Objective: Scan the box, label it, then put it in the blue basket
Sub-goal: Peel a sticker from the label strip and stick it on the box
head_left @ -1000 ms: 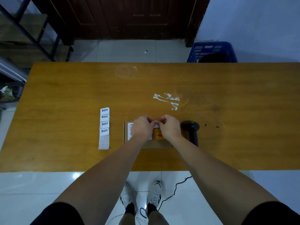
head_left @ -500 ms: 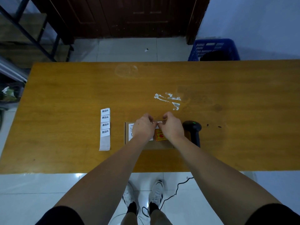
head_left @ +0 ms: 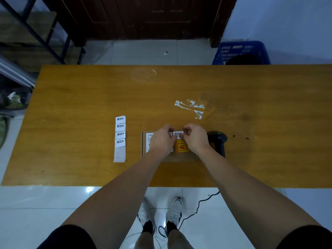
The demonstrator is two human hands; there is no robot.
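A flat brown cardboard box (head_left: 181, 156) lies near the table's front edge, with a white printed sticker on its left part and an orange sticker (head_left: 181, 146). My left hand (head_left: 161, 140) and my right hand (head_left: 195, 138) rest over the box top. Their fingertips pinch the two ends of a small white label (head_left: 178, 134) lying at the box's far edge. A black handheld scanner (head_left: 217, 141) with a green light lies just right of the box. The blue basket (head_left: 240, 52) stands on the floor beyond the table's far right.
A strip of white labels (head_left: 120, 136) lies left of the box. White torn tape residue (head_left: 191, 107) marks the wooden table (head_left: 80, 97) behind the box. The scanner's cable (head_left: 195, 209) hangs to the floor by my feet. A dark metal rack (head_left: 36, 33) stands far left.
My fingertips have drawn slightly apart, so the white label now shows between them on the box. The box and scanner have not moved.
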